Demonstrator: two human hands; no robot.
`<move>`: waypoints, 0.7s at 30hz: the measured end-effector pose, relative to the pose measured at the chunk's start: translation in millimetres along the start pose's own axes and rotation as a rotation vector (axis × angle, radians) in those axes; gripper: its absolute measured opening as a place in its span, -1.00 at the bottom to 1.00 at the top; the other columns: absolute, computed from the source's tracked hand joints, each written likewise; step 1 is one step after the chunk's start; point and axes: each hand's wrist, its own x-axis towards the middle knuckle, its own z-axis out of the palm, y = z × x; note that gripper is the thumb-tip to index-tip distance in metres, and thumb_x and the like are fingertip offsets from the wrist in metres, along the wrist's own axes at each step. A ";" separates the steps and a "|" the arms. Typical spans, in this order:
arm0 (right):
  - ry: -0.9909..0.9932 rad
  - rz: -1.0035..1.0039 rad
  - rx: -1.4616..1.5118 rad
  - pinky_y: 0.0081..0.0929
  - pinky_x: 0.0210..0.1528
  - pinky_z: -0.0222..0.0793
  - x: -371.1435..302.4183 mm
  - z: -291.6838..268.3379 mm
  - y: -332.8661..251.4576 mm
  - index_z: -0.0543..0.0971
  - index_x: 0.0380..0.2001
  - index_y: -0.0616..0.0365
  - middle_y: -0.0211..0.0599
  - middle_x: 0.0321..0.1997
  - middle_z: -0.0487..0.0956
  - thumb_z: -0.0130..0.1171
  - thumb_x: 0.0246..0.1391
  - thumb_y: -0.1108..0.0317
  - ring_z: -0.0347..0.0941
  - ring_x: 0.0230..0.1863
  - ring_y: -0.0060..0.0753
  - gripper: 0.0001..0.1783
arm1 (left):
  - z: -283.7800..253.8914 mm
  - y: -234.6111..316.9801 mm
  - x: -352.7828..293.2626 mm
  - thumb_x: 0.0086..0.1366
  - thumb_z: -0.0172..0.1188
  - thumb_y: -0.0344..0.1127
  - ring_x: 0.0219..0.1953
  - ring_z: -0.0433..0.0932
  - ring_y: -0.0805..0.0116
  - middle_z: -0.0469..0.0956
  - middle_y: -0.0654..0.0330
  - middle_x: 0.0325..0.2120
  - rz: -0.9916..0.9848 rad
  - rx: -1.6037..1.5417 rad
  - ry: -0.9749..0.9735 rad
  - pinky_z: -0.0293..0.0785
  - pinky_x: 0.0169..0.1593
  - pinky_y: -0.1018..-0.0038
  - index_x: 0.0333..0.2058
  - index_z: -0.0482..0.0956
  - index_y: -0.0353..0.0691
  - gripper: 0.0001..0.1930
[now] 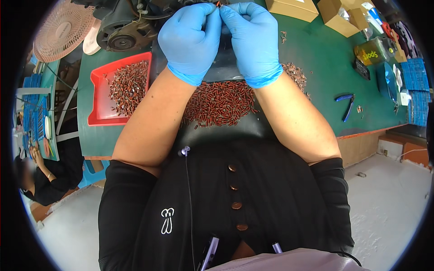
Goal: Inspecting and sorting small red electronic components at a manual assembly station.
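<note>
In blue gloves, my left hand [189,40] and my right hand [256,43] meet at the top of the view, both closed in a pinch. A small orange-red part [219,4] shows between their fingertips; its far end is cut off by the picture's edge. Below my wrists spreads a heap of small red-brown cylindrical parts with metal ends [221,103], lying on a dark surface close to my body. More small metal-ended parts [296,77] lie beside my right forearm. Left of my left forearm is a red tray [100,101] with a pile of similar parts in it.
A dark machine [122,40] stands at the far left beside a pink fan [64,29]. Cardboard boxes [339,18] sit at the far right. Blue-handled pliers [347,107] lie on the green table [325,72]. Another person [54,185] works at the left.
</note>
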 end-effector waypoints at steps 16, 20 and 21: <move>-0.523 0.075 -0.922 -0.36 -0.24 0.51 -102.1 -154.4 -6.0 0.65 -0.40 0.17 -0.22 -0.41 0.62 0.26 -0.04 0.38 0.61 -0.36 -0.24 -0.87 | -197.5 -127.6 -59.1 0.27 0.32 -0.33 -0.41 0.52 0.64 0.63 0.34 -0.46 -0.534 0.229 -0.320 0.45 -0.25 0.65 -0.21 0.67 -0.33 -0.80; -0.487 -0.078 -1.005 -0.26 -0.25 0.49 -120.7 -153.9 -1.3 0.62 -0.49 0.12 -0.23 -0.47 0.57 0.30 -0.12 0.39 0.55 -0.37 -0.13 -0.92 | -224.3 -143.0 -72.9 0.30 0.28 -0.34 -0.32 0.55 0.63 0.67 0.28 -0.35 -0.628 0.267 -0.376 0.46 -0.17 0.63 -0.19 0.65 -0.34 -0.81; -0.471 -0.121 -1.046 -0.23 -0.25 0.49 -122.8 -152.0 0.9 0.61 -0.52 0.10 -0.24 -0.47 0.56 0.33 -0.14 0.37 0.54 -0.37 -0.12 -0.90 | -222.4 -139.4 -75.1 0.30 0.28 -0.35 -0.32 0.55 0.62 0.67 0.27 -0.35 -0.617 0.250 -0.383 0.47 -0.17 0.63 -0.19 0.65 -0.35 -0.81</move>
